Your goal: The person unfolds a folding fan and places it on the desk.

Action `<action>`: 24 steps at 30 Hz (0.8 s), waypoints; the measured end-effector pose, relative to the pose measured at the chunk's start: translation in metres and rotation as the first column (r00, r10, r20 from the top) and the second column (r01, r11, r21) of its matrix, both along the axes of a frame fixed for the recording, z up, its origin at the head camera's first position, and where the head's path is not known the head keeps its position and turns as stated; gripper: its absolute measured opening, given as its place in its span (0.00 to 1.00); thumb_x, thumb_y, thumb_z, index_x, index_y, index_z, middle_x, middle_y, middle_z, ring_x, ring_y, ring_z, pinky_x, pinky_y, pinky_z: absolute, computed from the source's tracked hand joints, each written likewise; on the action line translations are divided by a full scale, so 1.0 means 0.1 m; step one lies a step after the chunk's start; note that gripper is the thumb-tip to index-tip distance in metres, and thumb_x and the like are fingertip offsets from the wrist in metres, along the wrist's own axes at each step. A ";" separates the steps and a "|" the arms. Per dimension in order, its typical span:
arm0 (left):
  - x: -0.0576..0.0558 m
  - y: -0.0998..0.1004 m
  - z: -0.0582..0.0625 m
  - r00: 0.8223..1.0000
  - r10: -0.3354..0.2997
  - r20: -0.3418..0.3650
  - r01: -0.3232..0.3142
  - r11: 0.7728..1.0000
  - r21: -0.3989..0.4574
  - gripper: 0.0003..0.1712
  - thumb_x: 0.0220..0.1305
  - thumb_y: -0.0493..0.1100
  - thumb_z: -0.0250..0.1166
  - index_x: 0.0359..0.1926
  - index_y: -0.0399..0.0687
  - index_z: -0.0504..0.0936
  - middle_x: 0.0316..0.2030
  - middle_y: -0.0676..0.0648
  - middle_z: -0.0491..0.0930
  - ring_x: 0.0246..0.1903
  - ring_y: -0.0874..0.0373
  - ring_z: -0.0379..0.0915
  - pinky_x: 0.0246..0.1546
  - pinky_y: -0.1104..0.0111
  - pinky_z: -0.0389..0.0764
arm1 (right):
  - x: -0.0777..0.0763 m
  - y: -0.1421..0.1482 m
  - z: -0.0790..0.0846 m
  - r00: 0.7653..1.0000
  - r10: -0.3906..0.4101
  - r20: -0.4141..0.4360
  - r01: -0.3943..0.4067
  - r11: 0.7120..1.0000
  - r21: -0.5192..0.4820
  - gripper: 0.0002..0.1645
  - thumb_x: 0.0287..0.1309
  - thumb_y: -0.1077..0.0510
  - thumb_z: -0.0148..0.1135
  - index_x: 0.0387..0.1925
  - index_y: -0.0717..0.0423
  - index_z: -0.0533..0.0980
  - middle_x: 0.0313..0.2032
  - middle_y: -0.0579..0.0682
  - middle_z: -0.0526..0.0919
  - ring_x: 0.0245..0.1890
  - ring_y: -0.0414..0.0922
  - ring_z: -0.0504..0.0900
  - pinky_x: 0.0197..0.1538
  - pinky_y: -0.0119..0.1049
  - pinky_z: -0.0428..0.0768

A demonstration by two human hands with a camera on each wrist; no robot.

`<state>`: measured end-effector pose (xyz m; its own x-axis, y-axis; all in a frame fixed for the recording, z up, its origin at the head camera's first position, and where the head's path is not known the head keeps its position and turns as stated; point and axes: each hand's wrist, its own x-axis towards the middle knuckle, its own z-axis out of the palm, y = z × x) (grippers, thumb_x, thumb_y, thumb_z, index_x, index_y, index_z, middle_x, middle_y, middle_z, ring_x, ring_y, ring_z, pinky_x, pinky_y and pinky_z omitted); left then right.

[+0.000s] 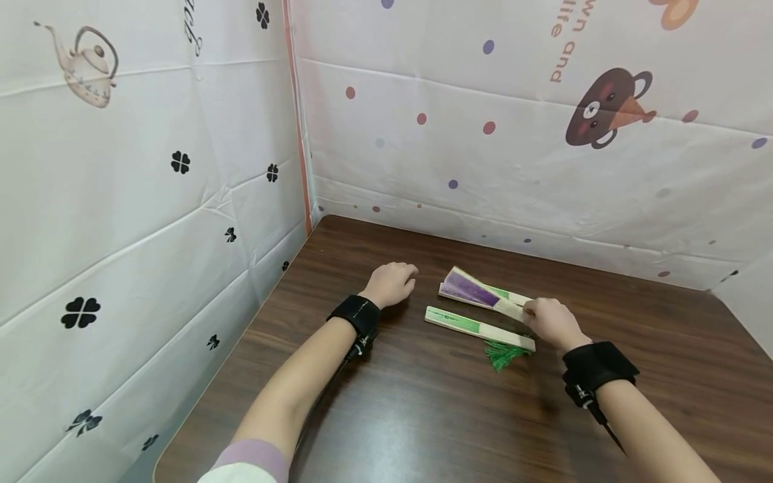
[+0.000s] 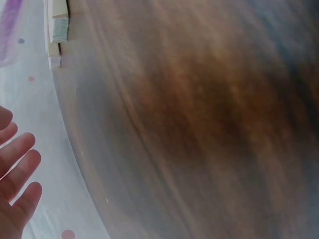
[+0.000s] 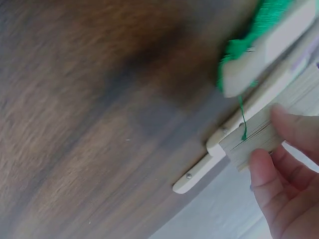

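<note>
A purple folding fan [image 1: 471, 290], partly spread at its far end, is pinched by my right hand [image 1: 552, 322] at its pale slatted end. In the right wrist view, the thumb and fingers grip those slats [image 3: 249, 144]. Closed fans lie under and behind it, one with a green part [image 1: 510, 295]; their riveted ends [image 3: 192, 178] show beneath the held one. Nearer to me lies a closed green folding fan [image 1: 453, 320] with a green tassel [image 1: 504, 353]. My left hand [image 1: 389, 283] is left of the fans, holding nothing, its fingers loosely bent.
The fans lie on a dark brown wood-grain table [image 1: 386, 396]. Printed white cloth hangs along the table's left side [image 1: 139, 235] and back [image 1: 513, 168]. A black band with a cable is around each wrist, and the left cable [image 1: 326, 389] trails alongside the forearm.
</note>
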<state>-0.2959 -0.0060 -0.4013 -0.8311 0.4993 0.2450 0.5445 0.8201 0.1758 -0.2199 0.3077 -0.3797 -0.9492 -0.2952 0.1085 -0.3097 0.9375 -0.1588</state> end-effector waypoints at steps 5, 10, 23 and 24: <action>0.04 0.03 0.05 1.000 -0.013 0.000 0.013 0.998 0.066 0.16 0.63 0.45 0.51 0.49 0.50 0.75 0.45 0.51 0.78 0.45 0.58 0.74 0.44 0.67 0.75 | -0.01 -0.01 0.14 0.998 -0.057 -0.014 0.055 0.991 -0.124 0.13 0.53 0.65 0.54 0.16 0.56 0.65 0.14 0.45 0.56 0.16 0.39 0.54 0.23 0.32 0.52; 0.11 0.10 0.11 0.998 -0.055 0.000 0.054 0.990 0.129 0.16 0.64 0.47 0.49 0.49 0.50 0.75 0.47 0.51 0.78 0.47 0.59 0.74 0.47 0.67 0.74 | 0.01 -0.10 0.27 0.997 -0.076 -0.007 0.072 0.971 -0.226 0.05 0.54 0.65 0.54 0.29 0.65 0.75 0.21 0.55 0.75 0.18 0.41 0.65 0.23 0.32 0.60; 0.28 0.32 0.17 0.983 -0.173 0.070 0.142 0.937 0.318 0.20 0.65 0.53 0.47 0.50 0.50 0.74 0.47 0.52 0.77 0.47 0.60 0.73 0.48 0.68 0.73 | 0.12 -0.47 0.45 0.993 -0.095 0.067 0.115 0.889 -0.444 0.07 0.58 0.64 0.52 0.36 0.64 0.74 0.31 0.59 0.79 0.26 0.47 0.77 0.25 0.30 0.74; 0.29 0.34 0.19 0.980 -0.186 0.075 0.152 0.931 0.333 0.21 0.65 0.54 0.46 0.50 0.50 0.74 0.46 0.52 0.78 0.46 0.61 0.73 0.46 0.69 0.73 | 0.13 -0.51 0.45 0.994 -0.086 0.071 0.108 0.888 -0.447 0.07 0.57 0.64 0.53 0.35 0.63 0.74 0.31 0.59 0.79 0.26 0.46 0.76 0.25 0.29 0.74</action>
